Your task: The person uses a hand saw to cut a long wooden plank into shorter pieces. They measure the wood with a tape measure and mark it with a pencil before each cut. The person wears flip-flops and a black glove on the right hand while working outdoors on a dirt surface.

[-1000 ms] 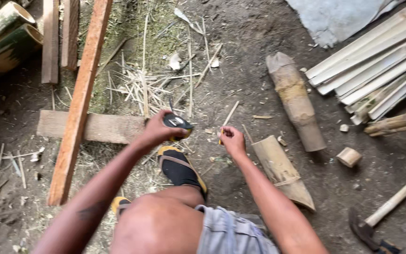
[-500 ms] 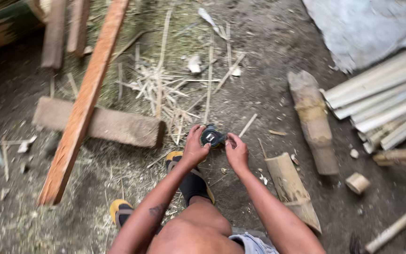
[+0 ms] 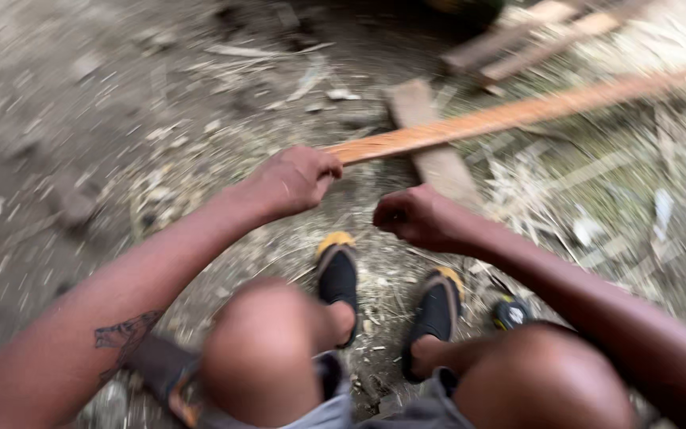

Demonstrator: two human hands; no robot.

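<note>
- Left hand (image 3: 294, 179) closed around the near end of a long orange wooden plank (image 3: 518, 114).
- Right hand (image 3: 416, 217) fisted, empty, just beside that plank end.
- Plank stretches away from both hands, crossing a grey board (image 3: 432, 151).

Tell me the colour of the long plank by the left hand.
Orange-brown wood: the plank, seen in the head view, though blurred.
</note>
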